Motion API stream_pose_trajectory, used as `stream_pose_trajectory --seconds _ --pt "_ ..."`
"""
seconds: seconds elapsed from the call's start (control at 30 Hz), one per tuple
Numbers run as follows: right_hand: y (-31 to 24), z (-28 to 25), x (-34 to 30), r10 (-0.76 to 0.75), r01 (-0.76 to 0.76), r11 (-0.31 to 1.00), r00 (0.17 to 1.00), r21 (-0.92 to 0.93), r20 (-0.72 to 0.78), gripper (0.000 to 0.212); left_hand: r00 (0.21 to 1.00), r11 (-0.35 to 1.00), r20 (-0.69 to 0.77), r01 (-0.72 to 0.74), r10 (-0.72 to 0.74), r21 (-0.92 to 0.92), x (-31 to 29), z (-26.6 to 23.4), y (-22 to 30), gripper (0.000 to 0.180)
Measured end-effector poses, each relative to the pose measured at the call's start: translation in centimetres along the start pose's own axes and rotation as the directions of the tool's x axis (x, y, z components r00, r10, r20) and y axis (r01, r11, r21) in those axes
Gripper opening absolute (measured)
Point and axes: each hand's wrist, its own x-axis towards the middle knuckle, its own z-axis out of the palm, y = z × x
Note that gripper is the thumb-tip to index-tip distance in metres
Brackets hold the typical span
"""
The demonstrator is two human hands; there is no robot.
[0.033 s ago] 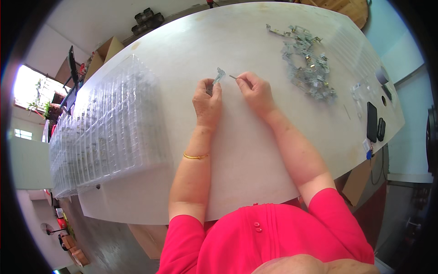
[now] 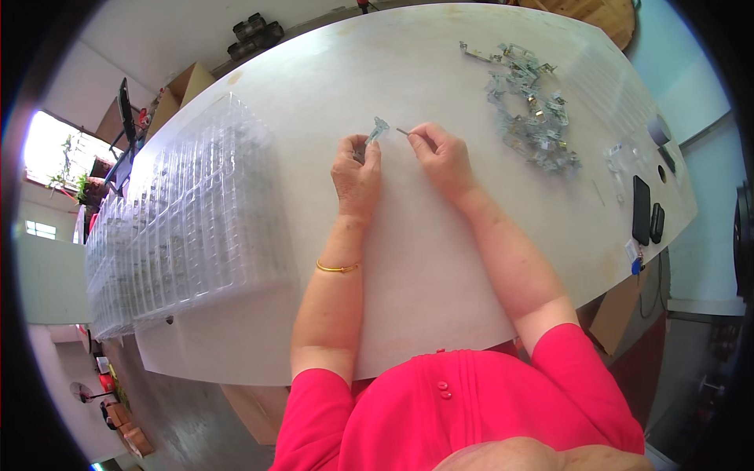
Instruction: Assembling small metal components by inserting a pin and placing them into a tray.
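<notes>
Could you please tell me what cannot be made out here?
All in the head view:
Metal part: lower end, hidden by the left hand.
Rod: rear end, hidden by the right hand.
Trays: contents, blurred by glare and layered clear plastic.
Pile: number of pieces, too small and overlapping to count.

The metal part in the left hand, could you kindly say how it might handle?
The metal part is probably stiff, given its grey sheen; its irregular outline makes rolling unlikely. Small beside the left hand, it is likely light.
</notes>
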Motion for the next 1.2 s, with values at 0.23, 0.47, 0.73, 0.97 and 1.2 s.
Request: stream_pose_trajectory --seconds 0.23,0.47,0.73,0.97,1.2 --pt "0.0 0.1 0.8 0.022 -0.022 0.998 1.000 0.055 -0.001 0.013 0.998 0.999 -0.051 0.031 -0.033 -0.032 0.9 -0.1 -0.1 0.021" --pt "0.5 -0.1 1.0 0.053 -0.053 0.996 0.999 0.068 0.013 0.015 0.996 0.999 -0.078 0.034 -0.035 -0.010 0.9 0.2 -0.2 0.025" --pt "0.5 0.1 1.0 0.052 -0.054 0.997 0.998 0.058 0.021 0.016 0.993 0.998 -0.102 0.064 -0.062 0.015 1.8 -0.1 -2.1 0.026" --pt "0.8 -0.1 1.0 0.060 -0.061 0.996 0.998 0.061 0.022 0.016 0.965 0.938 -0.158 -0.151 0.208 0.311 1.3 0.5 -2.2 0.025" --pt "0.0 -0.1 1.1 0.067 -0.069 0.991 0.997 0.111 0.026 0.016 0.950 0.882 -0.170 -0.162 0.260 0.442 1.4 0.1 -2.3 0.023"
